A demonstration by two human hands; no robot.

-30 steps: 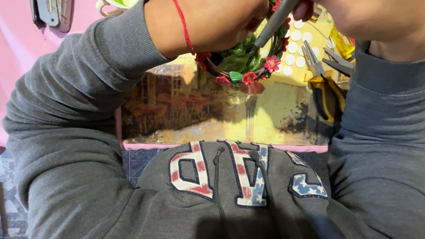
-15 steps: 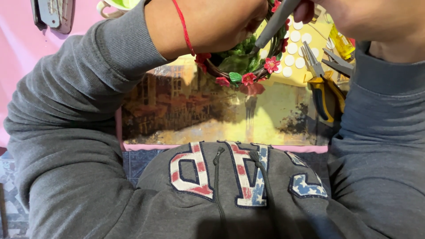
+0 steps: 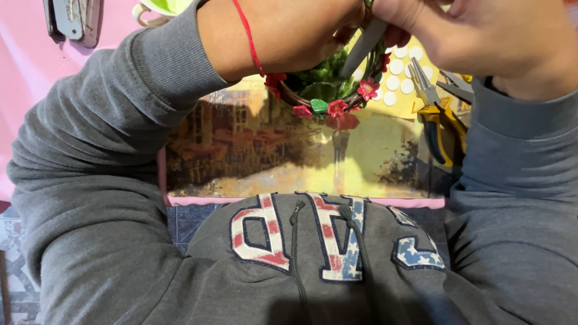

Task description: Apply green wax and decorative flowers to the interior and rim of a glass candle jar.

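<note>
My left hand [image 3: 289, 36], with a red string around its wrist, grips a small round wreath [image 3: 328, 99] of green leaves and little red flowers, held up close to the camera. My right hand [image 3: 481, 33] is closed on a thin grey tool [image 3: 361, 48] whose tip points down into the wreath's middle. Both hands meet at the top edge of the view, so the fingers are partly cut off. Grey sweatshirt sleeves cover both forearms.
A mat printed with a yellowish street painting [image 3: 271, 150] lies on a pink surface [image 3: 24, 78]. Yellow-handled pliers [image 3: 436, 120] and a sheet of white round dots [image 3: 400, 81] lie at the right. A grey stapler-like object [image 3: 75, 21] rests at the top left.
Both hands and the wreath have drifted slightly to the right and lower in the view; the grey tool stays pointed into the wreath.
</note>
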